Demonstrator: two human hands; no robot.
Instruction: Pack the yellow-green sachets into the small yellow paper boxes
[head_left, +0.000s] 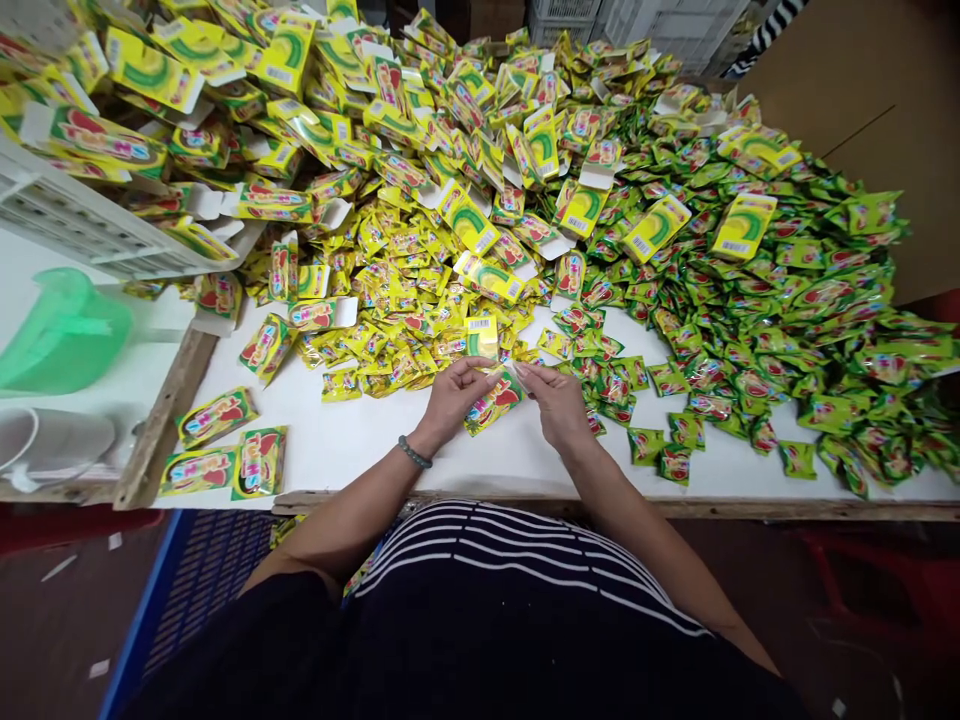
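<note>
Two bare hands meet at the middle of a white tabletop [487, 475], both gripping a small yellow-and-green cardboard box [495, 403] printed with red watermelon and pastel letters. The left hand [456, 395], below a dark beaded bracelet [415, 452], pinches the box between thumb and fingers on its left side; the right hand [556, 400] pinches its upper right corner, by a white flap. The box tilts, just above the table, near its front edge. Just beyond the fingers stands another yellow box [481, 338] showing a barcode. Behind it spreads a heap of small shiny yellow packets [397, 285]; near the right hand lie loose green packets [615, 385], joining a large green mound [795, 290] farther right. Many yellow cartons with open white flaps [292, 55] are piled across the back. To the left lie three flat printed boxes [259, 462], then a wooden strip [166, 410], a translucent green plastic scoop [67, 335], a white mug [64, 440] and a white plastic basket [112, 225].
</note>
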